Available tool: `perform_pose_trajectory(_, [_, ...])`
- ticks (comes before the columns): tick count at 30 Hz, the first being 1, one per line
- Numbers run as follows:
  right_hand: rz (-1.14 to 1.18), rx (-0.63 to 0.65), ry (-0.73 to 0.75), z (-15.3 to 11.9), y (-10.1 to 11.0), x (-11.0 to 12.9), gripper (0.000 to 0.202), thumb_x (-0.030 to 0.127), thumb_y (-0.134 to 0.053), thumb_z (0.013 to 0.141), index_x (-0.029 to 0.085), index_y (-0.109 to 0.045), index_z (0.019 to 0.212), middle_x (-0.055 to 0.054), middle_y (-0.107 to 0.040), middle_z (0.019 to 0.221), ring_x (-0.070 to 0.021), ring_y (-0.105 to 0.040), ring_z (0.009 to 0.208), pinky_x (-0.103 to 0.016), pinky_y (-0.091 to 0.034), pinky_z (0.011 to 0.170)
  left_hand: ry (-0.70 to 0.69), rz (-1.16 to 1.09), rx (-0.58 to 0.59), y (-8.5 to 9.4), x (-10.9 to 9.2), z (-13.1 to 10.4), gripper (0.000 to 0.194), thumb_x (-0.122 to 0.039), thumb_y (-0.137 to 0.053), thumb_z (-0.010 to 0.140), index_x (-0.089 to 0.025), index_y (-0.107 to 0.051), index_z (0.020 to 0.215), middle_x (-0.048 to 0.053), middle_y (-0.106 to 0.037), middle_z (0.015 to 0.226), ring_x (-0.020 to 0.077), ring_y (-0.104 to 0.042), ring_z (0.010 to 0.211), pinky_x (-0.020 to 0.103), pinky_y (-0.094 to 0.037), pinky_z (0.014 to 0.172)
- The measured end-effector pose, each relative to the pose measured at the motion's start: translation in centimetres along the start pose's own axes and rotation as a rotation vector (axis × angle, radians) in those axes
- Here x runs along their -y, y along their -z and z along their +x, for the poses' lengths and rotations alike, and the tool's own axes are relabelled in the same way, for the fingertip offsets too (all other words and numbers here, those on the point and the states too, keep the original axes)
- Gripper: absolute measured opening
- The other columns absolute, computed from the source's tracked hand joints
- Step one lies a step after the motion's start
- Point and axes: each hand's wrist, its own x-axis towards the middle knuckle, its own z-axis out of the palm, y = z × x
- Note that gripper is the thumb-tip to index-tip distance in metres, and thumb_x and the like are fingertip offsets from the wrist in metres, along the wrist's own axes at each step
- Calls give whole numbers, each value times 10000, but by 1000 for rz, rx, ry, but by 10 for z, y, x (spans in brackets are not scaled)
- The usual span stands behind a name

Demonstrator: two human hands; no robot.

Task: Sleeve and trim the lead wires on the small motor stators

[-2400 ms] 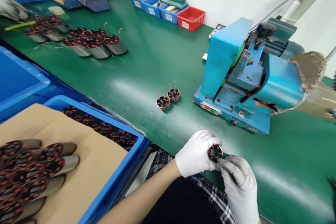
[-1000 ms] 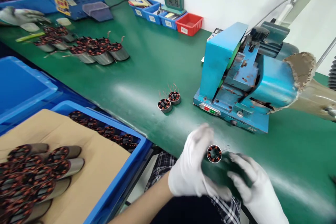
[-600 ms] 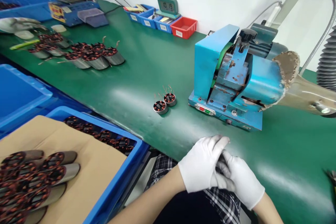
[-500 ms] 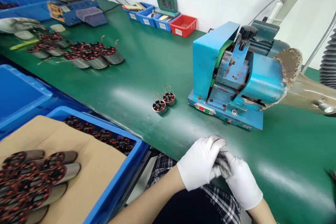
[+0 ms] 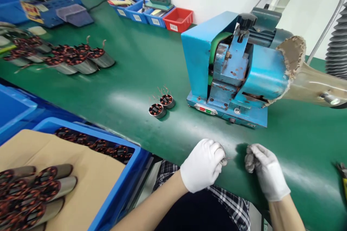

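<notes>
Working the thin wire well probably calls for a light pinch near its base and small, straight pulls, so that it neither kinks nor snaps. It shows at the fingertips of the white-gloved left hand, which is curled closed; the glove hides whatever else it grips. The white-gloved right hand is apart from it, its fingertips bent together, and whether they grip anything I cannot tell. Steadying the left wrist while the right fingers do the fine work looks sensible. Two round, metal-rimmed rings wound with copper coils stand together beyond the left hand and to its left, thin leads upright; a sleeve or wrist swung that way could bend them. The green surface ends just below both hands, so low moves risk dropping a piece over its edge. Ahead of the hands, the blue grinding-type machine limits forward reach. The blue plastic crate sits left of the left hand, and yellow-handled pliers lie well to the right hand's right. Short sideways moves between these look easiest.
</notes>
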Motion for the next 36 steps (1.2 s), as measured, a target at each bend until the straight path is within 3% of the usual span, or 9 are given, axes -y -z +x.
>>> perform_pose_trajectory(7, [-313,104,63,-15,-22,-19,270,410,-618,728,168,-643,845,-55,-676,742,-170,-613,638,-267,-488,588,11,76,-8,-2,-3,-3,113,-132,-476,773,-147,-523,875,71,-556,956,226,-466,854,388,-399,778])
perform_pose_trajectory(10, [-393,-120,137,-15,-22,-26,267,442,-590,740,183,-647,774,-60,-683,747,-177,-623,659,-276,-496,625,7,65,-34,-4,-4,-3,80,-133,-479,788,-160,-519,852,54,-567,954,217,-467,844,378,-397,764])
perform_pose_trajectory(13, [-299,-395,154,-14,-1,-27,292,451,-612,721,180,-636,829,-65,-691,777,-174,-637,671,-274,-514,644,9,25,-55,-5,-5,-4,68,-120,-479,791,-176,-510,814,32,-578,968,206,-470,843,371,-388,764])
perform_pose_trajectory(15, [-239,-460,151,-17,12,-28,301,443,-635,707,177,-630,848,-69,-695,800,-178,-648,702,-276,-525,671,17,13,-44,-4,-5,-4,88,-103,-483,778,-182,-513,806,25,-580,982,203,-470,855,370,-382,773])
perform_pose_trajectory(21, [-422,-248,232,-29,6,-39,271,379,-620,748,189,-615,940,-80,-685,931,-206,-647,835,-338,-522,779,32,10,-19,-2,-6,-4,111,-87,-509,768,-191,-529,799,6,-585,987,197,-470,870,360,-375,784])
perform_pose_trajectory(27, [-746,-71,721,-27,-23,-35,109,154,-518,825,204,-560,912,-51,-635,891,-165,-611,805,-298,-510,728,32,48,0,-1,-6,-4,105,-97,-518,773,-186,-535,825,14,-580,1020,206,-478,898,366,-387,801])
perform_pose_trajectory(32, [-1188,7,1045,-18,-21,-26,184,109,-413,860,173,-586,850,-77,-635,809,-176,-584,662,-301,-472,602,50,75,26,0,-8,-2,149,-88,-520,760,-179,-523,879,31,-579,1059,208,-501,947,378,-409,831])
perform_pose_trajectory(34, [-1262,42,1057,-14,-18,-24,203,119,-413,861,176,-604,819,-62,-630,733,-164,-579,602,-280,-455,563,53,9,-12,2,-7,-2,144,-93,-534,762,-182,-514,874,40,-577,1086,207,-513,987,378,-417,855])
perform_pose_trajectory(36, [-1212,65,937,-11,-17,-24,185,158,-439,867,191,-612,810,-35,-627,688,-151,-589,584,-261,-458,556,38,-117,-71,5,-2,-3,232,-143,-590,740,-185,-497,949,73,-541,1166,216,-499,1079,378,-417,902])
